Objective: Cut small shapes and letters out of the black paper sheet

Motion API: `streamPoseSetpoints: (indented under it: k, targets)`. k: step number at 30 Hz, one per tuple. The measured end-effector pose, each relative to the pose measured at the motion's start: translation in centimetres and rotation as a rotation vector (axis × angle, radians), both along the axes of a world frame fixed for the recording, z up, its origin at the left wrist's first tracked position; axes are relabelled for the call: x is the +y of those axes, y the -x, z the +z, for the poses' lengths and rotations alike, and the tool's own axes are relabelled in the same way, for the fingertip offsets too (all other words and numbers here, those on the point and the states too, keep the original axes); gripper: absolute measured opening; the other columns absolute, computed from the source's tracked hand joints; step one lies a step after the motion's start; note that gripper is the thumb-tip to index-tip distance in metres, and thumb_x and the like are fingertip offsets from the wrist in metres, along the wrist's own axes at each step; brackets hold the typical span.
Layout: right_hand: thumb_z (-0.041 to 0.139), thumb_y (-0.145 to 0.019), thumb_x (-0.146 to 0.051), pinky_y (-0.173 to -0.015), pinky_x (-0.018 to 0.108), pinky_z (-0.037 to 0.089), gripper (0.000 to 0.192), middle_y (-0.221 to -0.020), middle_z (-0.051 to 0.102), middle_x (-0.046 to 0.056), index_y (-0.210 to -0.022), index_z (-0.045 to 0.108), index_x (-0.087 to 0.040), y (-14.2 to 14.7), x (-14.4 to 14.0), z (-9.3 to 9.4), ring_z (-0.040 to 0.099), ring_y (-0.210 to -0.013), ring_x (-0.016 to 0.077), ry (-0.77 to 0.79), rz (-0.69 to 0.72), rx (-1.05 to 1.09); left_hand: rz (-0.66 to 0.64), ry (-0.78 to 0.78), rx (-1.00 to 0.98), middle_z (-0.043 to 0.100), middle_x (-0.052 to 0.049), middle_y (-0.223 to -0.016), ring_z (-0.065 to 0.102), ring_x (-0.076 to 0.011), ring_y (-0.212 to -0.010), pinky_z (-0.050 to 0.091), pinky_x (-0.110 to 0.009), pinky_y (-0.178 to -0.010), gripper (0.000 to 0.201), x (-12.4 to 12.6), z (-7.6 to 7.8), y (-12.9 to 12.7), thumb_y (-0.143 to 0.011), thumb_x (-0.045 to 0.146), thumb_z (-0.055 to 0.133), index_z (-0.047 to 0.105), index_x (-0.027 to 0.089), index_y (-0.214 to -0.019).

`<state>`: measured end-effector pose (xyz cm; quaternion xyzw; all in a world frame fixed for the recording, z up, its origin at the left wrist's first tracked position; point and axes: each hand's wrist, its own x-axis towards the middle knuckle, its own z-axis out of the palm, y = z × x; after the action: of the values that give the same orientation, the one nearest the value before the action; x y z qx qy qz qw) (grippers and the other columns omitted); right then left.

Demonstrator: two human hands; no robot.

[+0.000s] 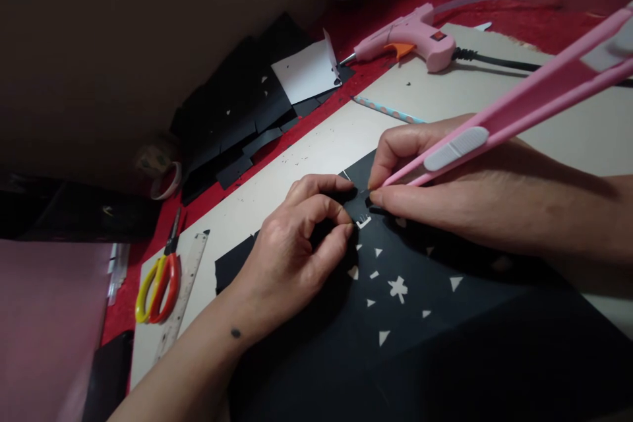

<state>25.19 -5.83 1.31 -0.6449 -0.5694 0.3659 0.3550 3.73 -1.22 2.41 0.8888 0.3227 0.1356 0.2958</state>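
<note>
Black paper (420,343) with small cut-out shapes lies on a pale board (306,151). On the paper, the left hand (291,250) pinches its upper edge with curled fingers; the right hand (445,191) grips a pink knife (519,109), tip on that edge. Left of the paper lie scissors (159,280); beyond it, a pink glue gun (410,39).

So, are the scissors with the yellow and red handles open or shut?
Shut. The scissors with yellow and red handles lie on the beige board beside the clear ruler, their loops pressed together and blades closed.
</note>
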Motion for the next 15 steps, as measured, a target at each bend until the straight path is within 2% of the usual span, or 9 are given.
streamPoseSetpoints:
  k: [8, 11, 15]
  targets:
    - [0.065, -0.07, -0.019, -0.036, 0.024, 0.032, 0.011, -0.04, 0.051, -0.009, -0.068, 0.07, -0.029, -0.04, 0.1, -0.36, 0.038, -0.031, 0.007, -0.046, -0.019, 0.031, -0.01, -0.052, 0.017, 0.069, -0.009, -0.133, 0.067, -0.0116, -0.122, 0.051, -0.02, -0.101, 0.013, 0.19, -0.19, -0.04, -0.099, 0.015, 0.061, 0.069, 0.018, -0.09]
    - [0.066, -0.069, -0.021, -0.033, 0.022, 0.032, 0.009, -0.041, 0.052, -0.008, -0.066, 0.07, -0.029, -0.08, 0.12, -0.3, 0.039, -0.031, 0.0069, -0.035, -0.034, 0.036, -0.026, -0.024, 0.023, 0.069, -0.009, -0.134, 0.068, -0.0112, -0.122, 0.052, -0.019, -0.097, 0.011, 0.35, -0.05, 0.11, -0.098, 0.015, 0.062, 0.07, 0.018, -0.091]
    - [0.067, -0.07, -0.022, -0.026, 0.022, 0.025, 0.009, -0.046, 0.058, -0.008, -0.069, 0.071, -0.03, -0.09, 0.08, 0.01, 0.041, -0.028, 0.0073, 0.032, -0.042, 0.028, -0.047, 0.007, 0.016, 0.068, -0.007, -0.133, 0.068, -0.0101, -0.121, 0.051, -0.018, -0.1, 0.012, 0.65, 0.14, 0.29, -0.098, 0.013, 0.063, 0.07, 0.019, -0.089]
